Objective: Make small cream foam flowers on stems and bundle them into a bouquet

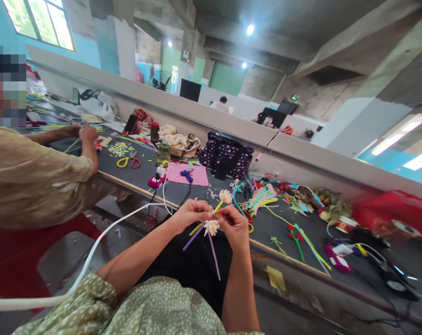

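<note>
Above my lap, just in front of the table edge, both hands meet at a small bunch of pipe-cleaner flowers. My left hand (pixel 192 215) pinches the stems from the left. From the right, the fingertips of my right hand (pixel 234 225) are closed on the same spot. One cream flower (pixel 225 196) sticks up on a yellow stem over the fingers, and another cream flower (pixel 211 227) hangs below them. A purple pipe cleaner (pixel 214 258) and a yellow one (pixel 196 229) point downward. My fingers hide the joint where the stems meet.
A blue glue gun (pixel 187 175) lies on a pink sheet (pixel 201 179). Behind my right hand is a bundle of loose pipe cleaners (pixel 262 200). A dotted bag (pixel 228 156) stands farther back. A white cable (pixel 106 232) crosses at left, near a co-worker's hands (pixel 88 133) and scissors (pixel 129 162).
</note>
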A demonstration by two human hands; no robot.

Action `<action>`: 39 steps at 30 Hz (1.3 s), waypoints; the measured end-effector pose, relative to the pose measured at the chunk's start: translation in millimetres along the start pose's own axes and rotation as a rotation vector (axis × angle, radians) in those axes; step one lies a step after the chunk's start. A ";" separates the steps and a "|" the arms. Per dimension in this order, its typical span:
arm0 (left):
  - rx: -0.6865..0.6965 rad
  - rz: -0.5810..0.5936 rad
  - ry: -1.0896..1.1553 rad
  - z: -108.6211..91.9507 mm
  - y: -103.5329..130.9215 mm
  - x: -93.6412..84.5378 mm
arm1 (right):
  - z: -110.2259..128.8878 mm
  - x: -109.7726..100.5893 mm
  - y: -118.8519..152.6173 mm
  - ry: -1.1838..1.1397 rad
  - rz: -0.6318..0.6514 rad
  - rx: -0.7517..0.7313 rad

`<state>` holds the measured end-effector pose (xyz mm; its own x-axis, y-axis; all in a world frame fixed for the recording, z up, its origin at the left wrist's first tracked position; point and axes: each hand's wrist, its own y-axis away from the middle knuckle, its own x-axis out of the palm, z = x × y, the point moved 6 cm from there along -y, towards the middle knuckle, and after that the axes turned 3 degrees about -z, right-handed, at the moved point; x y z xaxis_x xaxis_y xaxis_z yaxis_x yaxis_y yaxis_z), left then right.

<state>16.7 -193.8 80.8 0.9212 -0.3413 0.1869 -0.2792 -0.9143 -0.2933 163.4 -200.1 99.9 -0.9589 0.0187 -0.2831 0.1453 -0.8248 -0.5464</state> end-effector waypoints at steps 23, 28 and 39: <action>0.275 -0.246 -0.338 -11.0 0.3 -5.5 | -4.0 0.7 10.4 0.194 -0.197 -0.001; 0.025 -0.218 -0.059 -0.4 -1.3 -3.5 | 0.4 -3.1 9.6 0.242 -0.128 -0.070; -0.084 -0.012 0.094 4.8 -4.2 3.4 | 15.4 -11.7 -0.8 0.337 0.007 -0.174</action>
<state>22.4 -190.1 78.2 0.8960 -0.3460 0.2784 -0.2942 -0.9321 -0.2114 170.7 -208.3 115.7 -0.8278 0.2223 -0.5152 0.2185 -0.7180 -0.6608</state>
